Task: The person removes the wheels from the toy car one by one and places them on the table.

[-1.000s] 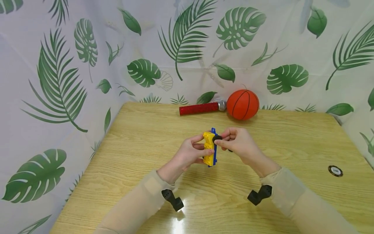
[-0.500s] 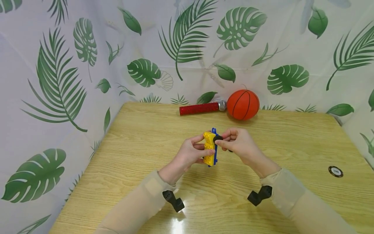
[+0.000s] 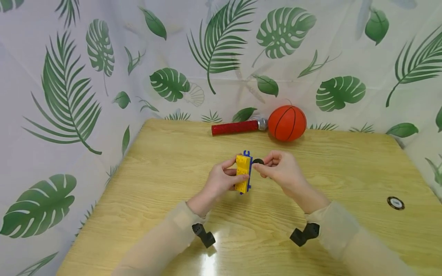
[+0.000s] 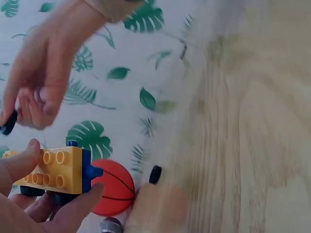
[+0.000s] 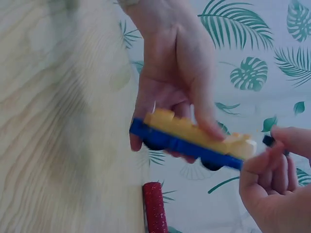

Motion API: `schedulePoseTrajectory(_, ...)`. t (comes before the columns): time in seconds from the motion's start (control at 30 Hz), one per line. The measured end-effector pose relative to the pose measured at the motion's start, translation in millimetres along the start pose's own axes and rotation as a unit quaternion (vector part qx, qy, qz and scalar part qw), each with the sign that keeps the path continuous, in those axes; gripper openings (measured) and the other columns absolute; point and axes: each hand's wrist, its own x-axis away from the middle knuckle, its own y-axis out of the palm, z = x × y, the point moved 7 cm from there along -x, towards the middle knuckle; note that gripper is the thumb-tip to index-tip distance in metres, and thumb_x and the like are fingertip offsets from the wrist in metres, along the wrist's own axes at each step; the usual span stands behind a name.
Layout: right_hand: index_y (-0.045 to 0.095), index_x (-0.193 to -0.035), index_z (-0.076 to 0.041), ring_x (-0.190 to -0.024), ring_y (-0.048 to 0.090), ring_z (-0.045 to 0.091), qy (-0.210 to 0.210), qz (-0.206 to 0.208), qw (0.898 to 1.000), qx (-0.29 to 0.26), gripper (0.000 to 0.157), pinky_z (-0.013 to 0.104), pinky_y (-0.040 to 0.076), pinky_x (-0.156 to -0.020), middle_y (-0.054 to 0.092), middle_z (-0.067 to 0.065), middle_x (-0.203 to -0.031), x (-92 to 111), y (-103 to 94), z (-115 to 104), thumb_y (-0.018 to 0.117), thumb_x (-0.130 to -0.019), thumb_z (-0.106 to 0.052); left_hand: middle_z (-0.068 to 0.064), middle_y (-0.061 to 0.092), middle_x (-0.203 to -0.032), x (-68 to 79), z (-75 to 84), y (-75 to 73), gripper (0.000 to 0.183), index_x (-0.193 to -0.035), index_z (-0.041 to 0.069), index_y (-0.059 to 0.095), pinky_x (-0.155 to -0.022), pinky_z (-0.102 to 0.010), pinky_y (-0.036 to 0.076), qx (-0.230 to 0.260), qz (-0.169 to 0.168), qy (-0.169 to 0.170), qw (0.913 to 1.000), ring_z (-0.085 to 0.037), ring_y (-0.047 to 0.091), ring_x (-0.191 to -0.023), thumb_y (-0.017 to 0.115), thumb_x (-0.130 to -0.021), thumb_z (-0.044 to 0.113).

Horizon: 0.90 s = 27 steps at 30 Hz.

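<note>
My left hand (image 3: 221,177) grips a toy vehicle built from yellow bricks (image 3: 242,173) on a blue chassis (image 3: 250,177), fingers and thumb on opposite sides. In the left wrist view, black wheels (image 4: 65,198) sit on one side of the chassis, and a bare blue peg (image 4: 72,143) sticks out of the other. My right hand (image 3: 286,170) pinches a loose black wheel (image 3: 258,162) between thumb and fingertips. In the left wrist view this wheel is apart from the vehicle.
Another small black wheel (image 4: 155,174) shows on the wooden table (image 3: 172,153). At the back lie a red microphone (image 3: 236,127) with a silver head and an orange basketball-patterned ball (image 3: 287,123). A round black-and-white chip (image 3: 395,203) is at the right. Leaf-printed cloth (image 3: 131,88) hangs behind.
The toy vehicle has shifted left and turned slightly in my left hand. The black wheel, which overlapped its side before, now shows separate, still pinched in my right hand.
</note>
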Motion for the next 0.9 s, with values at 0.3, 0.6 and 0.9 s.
schedulePoseTrajectory(0.3,0.059,-0.103,0.004,-0.072,0.065,0.011,0.002,-0.020,1.000,-0.012,0.023,0.022,0.057,-0.073,0.069,-0.008,-0.078,-1.9,-5.6,5.0,0.072,-0.091,-0.010,-0.016,0.068,-0.126,4.8,-3.4,0.6,0.069,-0.151,0.017,0.041,-0.084,-0.043,0.060,0.078,-0.053,-0.011,0.9955,-0.026,0.070,-0.104,0.072,-0.090,0.011)
schedulePoseTrajectory(0.6,0.057,-0.120,0.006,-0.076,0.067,0.011,-0.014,-0.026,0.999,-0.037,0.034,0.023,0.059,-0.076,0.068,-0.009,-0.079,-6.6,-10.8,8.3,0.070,-0.092,-0.009,-0.017,0.063,-0.132,1.2,-5.8,-2.1,0.066,-0.153,0.017,0.038,-0.090,-0.050,0.057,0.112,-0.068,-0.025,0.9911,-0.026,0.067,-0.109,0.068,-0.094,0.012)
schedulePoseTrajectory(0.9,0.055,-0.122,0.008,-0.082,0.072,0.009,-0.038,-0.028,0.996,-0.073,0.036,0.025,0.060,-0.079,0.065,-0.002,-0.090,-7.8,-17.0,10.0,0.068,-0.092,-0.006,-0.018,0.060,-0.137,0.1,-1.2,-6.9,0.068,-0.156,0.015,0.031,-0.089,-0.049,0.058,0.114,-0.063,-0.025,0.9912,-0.026,0.065,-0.114,0.064,-0.097,0.013)
